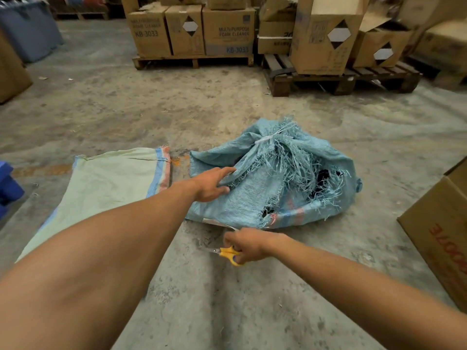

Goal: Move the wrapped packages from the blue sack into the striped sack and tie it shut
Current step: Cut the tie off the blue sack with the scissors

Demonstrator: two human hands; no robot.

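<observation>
A torn, frayed blue woven sack (255,188) lies bulging on the concrete floor, its neck tied with a white cord (265,138). Dark contents show through its holes; no package is clearly visible. To its left a pale green sack with blue and pink stripes (106,183) lies flat and empty. My left hand (212,184) rests on the blue sack's left side, fingers spread and pinching a fold. In front of the sack, low over the floor, my right hand (246,245) holds yellow-handled scissors (228,253).
Wooden pallets (194,60) stacked with cardboard boxes (227,29) line the far side. A cardboard box (439,228) stands close on the right. A blue object (7,185) sits at the left edge and grey bins (30,29) at the far left.
</observation>
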